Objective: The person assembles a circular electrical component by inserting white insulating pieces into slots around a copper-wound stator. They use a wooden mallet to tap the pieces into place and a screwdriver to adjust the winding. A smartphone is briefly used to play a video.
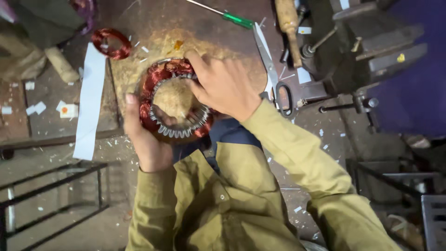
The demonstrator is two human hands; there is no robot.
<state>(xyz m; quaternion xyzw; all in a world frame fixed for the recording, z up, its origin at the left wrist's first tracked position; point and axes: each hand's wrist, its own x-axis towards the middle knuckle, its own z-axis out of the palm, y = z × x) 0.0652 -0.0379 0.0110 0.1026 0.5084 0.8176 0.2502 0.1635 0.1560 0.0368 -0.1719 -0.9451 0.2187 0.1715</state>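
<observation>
Between the two hands sits one motor stator [179, 100], ringed with copper windings. The left hand [144, 139] cups its near rim, fingers curled inside the bore; the right hand [223, 86] presses closed fingers on the far rim. Beyond the fingers lie one copper coil [111, 43], one scissors [274, 69], one screwdriver [232, 17] on the bench [139, 18].

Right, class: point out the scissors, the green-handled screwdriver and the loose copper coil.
scissors [272, 69], head view, on the blades near the pivot
green-handled screwdriver [238, 20], head view, on the handle
loose copper coil [111, 43], head view, on its ring
</observation>
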